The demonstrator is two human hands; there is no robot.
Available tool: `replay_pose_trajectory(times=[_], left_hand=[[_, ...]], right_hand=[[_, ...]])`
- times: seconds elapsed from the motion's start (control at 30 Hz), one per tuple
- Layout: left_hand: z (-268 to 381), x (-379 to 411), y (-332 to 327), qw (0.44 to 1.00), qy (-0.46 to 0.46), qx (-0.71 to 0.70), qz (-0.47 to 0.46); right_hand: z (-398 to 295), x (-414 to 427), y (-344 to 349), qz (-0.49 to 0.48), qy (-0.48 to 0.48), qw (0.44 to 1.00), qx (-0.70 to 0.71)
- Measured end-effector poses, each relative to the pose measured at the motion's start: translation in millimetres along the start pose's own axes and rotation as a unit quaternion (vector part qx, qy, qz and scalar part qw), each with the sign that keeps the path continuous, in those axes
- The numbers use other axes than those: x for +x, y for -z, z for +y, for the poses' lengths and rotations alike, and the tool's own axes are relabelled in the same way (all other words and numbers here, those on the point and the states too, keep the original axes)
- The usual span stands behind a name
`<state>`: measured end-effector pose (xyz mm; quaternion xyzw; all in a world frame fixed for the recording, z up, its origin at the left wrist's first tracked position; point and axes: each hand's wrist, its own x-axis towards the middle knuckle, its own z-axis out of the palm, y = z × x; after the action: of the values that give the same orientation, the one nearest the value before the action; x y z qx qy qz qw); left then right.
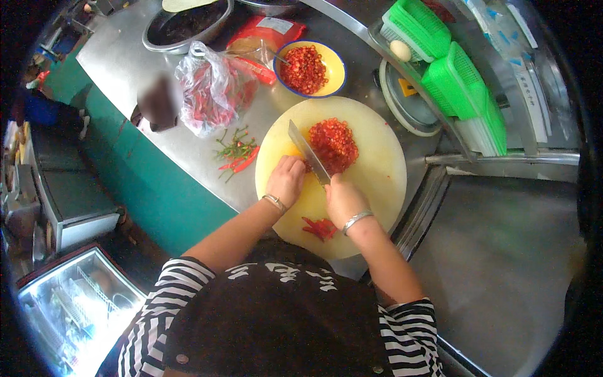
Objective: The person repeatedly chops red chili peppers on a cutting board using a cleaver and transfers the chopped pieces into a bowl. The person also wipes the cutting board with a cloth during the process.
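Note:
My right hand (346, 200) grips a kitchen knife (308, 151), its broad blade slanting up and left over a round cutting board (381, 188). Curled fingers of my left hand (286, 181) press on the board beside the blade; they hide most of what they touch, with a bit of red chili showing at the fingertips. Chopped red chili (333, 145) lies heaped right of the blade. Whole or cut red chilies (319, 229) lie near the board's lower edge. Past the board stands a yellow bowl (335, 68) of chopped chili with a spoon handle in it.
Green chili stems (234, 147) with a few red chilies lie on the steel counter (188, 155). Behind them are a plastic bag of red chilies (207, 94), a red packet (287, 29) and a metal basin (221, 33). Green baskets (464, 89) and a round lid (412, 108) are at right.

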<state>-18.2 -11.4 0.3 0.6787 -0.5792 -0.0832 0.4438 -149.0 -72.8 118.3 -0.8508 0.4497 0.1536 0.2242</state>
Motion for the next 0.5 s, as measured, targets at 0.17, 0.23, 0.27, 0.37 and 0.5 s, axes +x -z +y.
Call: replay_pose_trajectory(times=[0.17, 0.23, 0.27, 0.37, 0.5], left_hand=[[-1.5, 0.2, -5.4, 1.0, -0.005, 0.003, 0.008], [-2.9, 1.5, -6.0, 1.0, -0.003, 0.017, 0.02], [-3.3, 0.9, -5.4, 1.0, -0.002, 0.011, 0.014], [-2.3, -1.5, -1.8, 1.0, 0.009, -0.005, 0.003], [-0.3, -0.3, -1.7, 1.0, 0.005, -0.001, -0.005]], right_hand=[[-2.6, 15.0, -18.4, 0.022, -0.014, 0.998, 0.056], [-3.4, 20.0, -11.0, 0.012, -0.001, 0.999, 0.039], [-3.9, 20.7, -6.5, 0.007, 0.006, 1.0, 0.03], [-6.2, 3.7, 5.3, -0.014, 0.001, 1.0, 0.001], [2.4, 5.6, -33.2, 0.062, 0.003, 0.998, 0.031]])
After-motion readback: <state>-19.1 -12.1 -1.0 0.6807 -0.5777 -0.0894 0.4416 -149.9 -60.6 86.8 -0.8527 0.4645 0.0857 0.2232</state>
